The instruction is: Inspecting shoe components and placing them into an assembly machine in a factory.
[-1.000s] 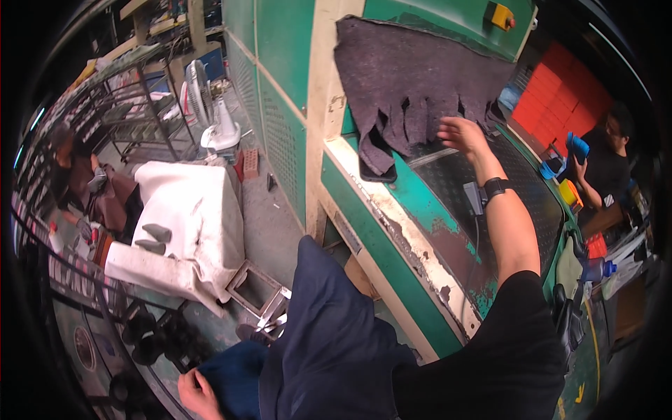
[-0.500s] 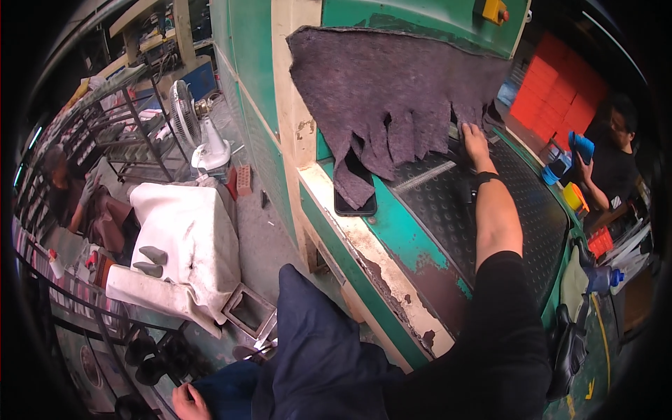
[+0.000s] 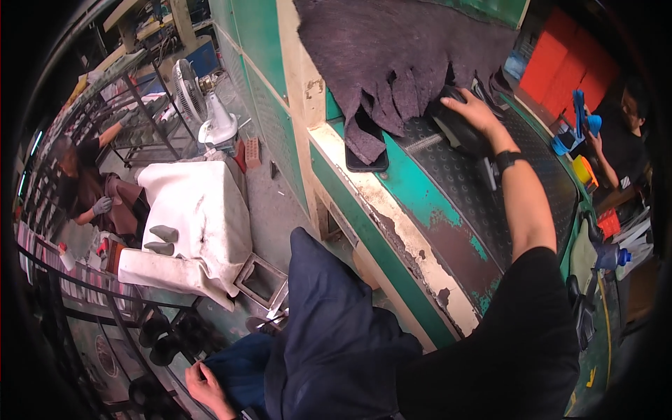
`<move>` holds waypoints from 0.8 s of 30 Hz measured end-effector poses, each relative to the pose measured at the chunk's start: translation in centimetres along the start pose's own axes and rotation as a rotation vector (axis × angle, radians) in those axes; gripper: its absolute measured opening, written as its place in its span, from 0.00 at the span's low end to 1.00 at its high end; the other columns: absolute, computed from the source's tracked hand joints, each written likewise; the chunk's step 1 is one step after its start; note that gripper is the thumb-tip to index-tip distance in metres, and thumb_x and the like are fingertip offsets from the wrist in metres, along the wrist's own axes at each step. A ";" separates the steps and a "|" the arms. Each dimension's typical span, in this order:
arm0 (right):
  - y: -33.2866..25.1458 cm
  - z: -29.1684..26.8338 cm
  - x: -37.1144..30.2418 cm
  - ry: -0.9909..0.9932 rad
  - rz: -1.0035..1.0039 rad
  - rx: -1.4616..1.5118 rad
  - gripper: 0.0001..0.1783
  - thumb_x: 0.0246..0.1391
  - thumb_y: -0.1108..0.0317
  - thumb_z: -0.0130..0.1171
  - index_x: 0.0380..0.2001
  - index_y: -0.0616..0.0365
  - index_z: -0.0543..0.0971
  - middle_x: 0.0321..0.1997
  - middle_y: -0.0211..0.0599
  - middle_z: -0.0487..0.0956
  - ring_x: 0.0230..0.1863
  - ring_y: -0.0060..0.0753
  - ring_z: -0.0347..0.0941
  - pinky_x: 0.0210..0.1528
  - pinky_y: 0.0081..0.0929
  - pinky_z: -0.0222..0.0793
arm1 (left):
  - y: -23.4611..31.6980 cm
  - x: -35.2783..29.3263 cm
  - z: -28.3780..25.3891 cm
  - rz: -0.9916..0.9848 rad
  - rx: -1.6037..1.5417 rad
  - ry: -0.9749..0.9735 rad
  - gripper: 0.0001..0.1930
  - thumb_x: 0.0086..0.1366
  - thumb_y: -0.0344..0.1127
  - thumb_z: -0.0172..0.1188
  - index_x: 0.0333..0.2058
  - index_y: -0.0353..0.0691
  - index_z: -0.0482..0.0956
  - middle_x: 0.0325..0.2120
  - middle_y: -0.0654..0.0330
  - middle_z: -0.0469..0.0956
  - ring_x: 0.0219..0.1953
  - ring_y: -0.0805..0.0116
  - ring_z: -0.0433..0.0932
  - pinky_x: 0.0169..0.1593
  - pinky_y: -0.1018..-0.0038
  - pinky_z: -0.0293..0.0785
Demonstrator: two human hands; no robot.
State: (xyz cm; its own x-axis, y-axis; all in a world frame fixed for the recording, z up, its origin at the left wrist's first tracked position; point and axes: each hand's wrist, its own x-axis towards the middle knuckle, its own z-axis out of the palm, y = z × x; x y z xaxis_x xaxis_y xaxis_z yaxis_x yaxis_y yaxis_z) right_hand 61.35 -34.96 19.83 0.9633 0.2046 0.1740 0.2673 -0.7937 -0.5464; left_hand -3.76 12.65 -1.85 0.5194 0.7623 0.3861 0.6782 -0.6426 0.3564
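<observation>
My right hand (image 3: 476,115) is closed over a black shoe (image 3: 458,134) above the dark studded conveyor belt (image 3: 535,171). Another black shoe (image 3: 486,96) shows partly just behind that hand. Over the belt hangs a dark purple-brown felt curtain (image 3: 392,49), its lower edge cut into ragged strips. A black phone (image 3: 376,165) lies on the machine's ledge, partly under one strip. Down at the lower left, my left hand (image 3: 206,388) is beside my blue-clothed leg, its fingers loosely bent and apart, with nothing seen in it.
A green and cream machine frame (image 3: 392,234) with peeling paint borders the belt. On the left are a white cloth-covered stand (image 3: 196,210), a fan (image 3: 203,105) and a black rack (image 3: 119,308). One co-worker (image 3: 84,182) sits far left; another (image 3: 623,136) on the right holds blue pieces.
My right hand has come back from the curtain's edge with a black shoe in its grip. My view has shifted. The left co-worker's arm now reaches toward the shelf rack.
</observation>
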 end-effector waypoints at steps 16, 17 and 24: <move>-18.5 -4.8 -15.8 -0.016 -0.329 1.067 0.41 0.61 0.39 0.55 0.67 0.57 0.66 0.62 0.36 0.75 0.62 0.33 0.71 0.67 0.35 0.62 | 11.3 4.1 -3.9 0.285 -1.172 -0.386 0.35 0.57 0.36 0.68 0.63 0.38 0.67 0.64 0.51 0.64 0.56 0.58 0.73 0.54 0.67 0.72; -20.3 -4.0 -16.4 0.059 -0.357 1.068 0.42 0.63 0.37 0.51 0.68 0.59 0.64 0.64 0.36 0.74 0.63 0.34 0.71 0.68 0.36 0.62 | 12.9 4.7 -4.2 0.367 -1.267 -0.437 0.43 0.55 0.39 0.71 0.68 0.40 0.61 0.68 0.51 0.57 0.61 0.56 0.71 0.57 0.65 0.71; -27.0 16.4 -25.4 -0.570 -0.322 1.517 0.43 0.65 0.34 0.39 0.64 0.63 0.67 0.58 0.56 0.76 0.62 0.46 0.70 0.65 0.42 0.67 | 16.8 3.9 -7.1 0.328 -1.504 -0.988 0.66 0.59 0.46 0.70 0.69 0.36 0.17 0.73 0.43 0.36 0.75 0.52 0.41 0.74 0.68 0.38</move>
State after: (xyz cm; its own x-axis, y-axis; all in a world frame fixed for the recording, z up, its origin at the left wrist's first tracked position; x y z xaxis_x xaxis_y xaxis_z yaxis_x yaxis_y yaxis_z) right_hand 30.13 -9.33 16.74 0.6600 0.6823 0.3145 -0.1045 0.4980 -0.8609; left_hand 5.96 4.29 11.63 0.9791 0.0082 0.2031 -0.2020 0.1515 0.9676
